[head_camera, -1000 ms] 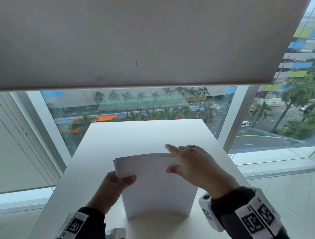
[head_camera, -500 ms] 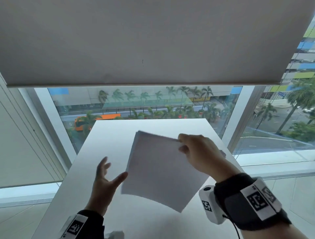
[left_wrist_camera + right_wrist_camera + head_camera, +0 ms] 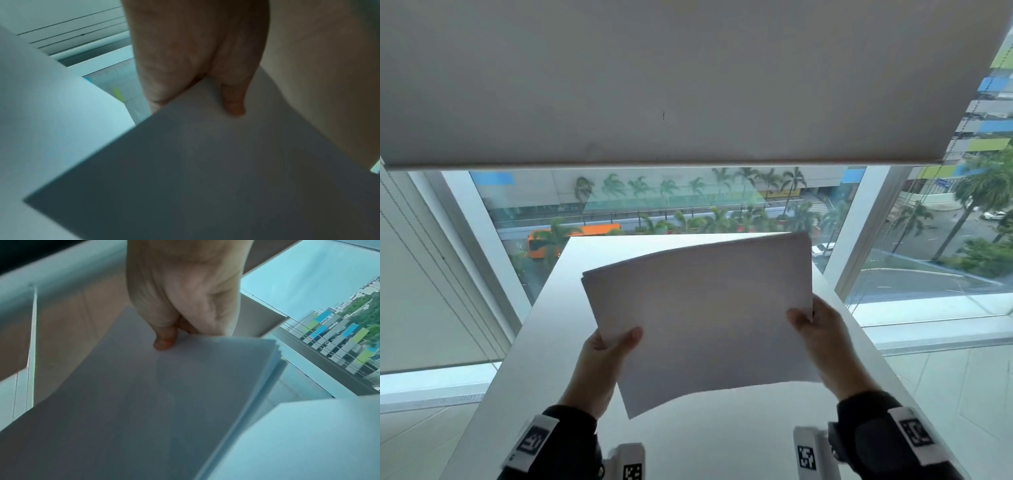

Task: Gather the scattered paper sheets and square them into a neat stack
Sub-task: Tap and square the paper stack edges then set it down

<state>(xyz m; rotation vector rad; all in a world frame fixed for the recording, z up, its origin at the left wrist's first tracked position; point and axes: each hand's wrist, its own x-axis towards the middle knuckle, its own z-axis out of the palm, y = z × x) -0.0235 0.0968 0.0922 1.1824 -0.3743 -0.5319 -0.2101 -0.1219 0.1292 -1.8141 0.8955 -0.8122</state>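
A stack of white paper sheets (image 3: 702, 315) hangs in the air above the white table (image 3: 544, 394), turned landscape and tilted, its lower edge bowed. My left hand (image 3: 607, 346) pinches its left edge, thumb on the near face. My right hand (image 3: 813, 325) pinches the right edge the same way. In the left wrist view my left hand (image 3: 197, 84) clamps the stack of sheets (image 3: 205, 170). From the right wrist, my right hand (image 3: 179, 331) grips the sheets (image 3: 164, 394); their far edges (image 3: 273, 356) lie slightly fanned.
The table's far edge (image 3: 619, 238) runs close to a tall window (image 3: 654, 205) with a lowered roller blind (image 3: 654, 85) above. A white window frame post (image 3: 859, 233) stands right of the table. Tiled floor (image 3: 945, 394) lies to the right.
The stack was standing on the table between both hands. The right hand lifted and turned it while the left hand let go; now both hands pinch it sideways in the air.
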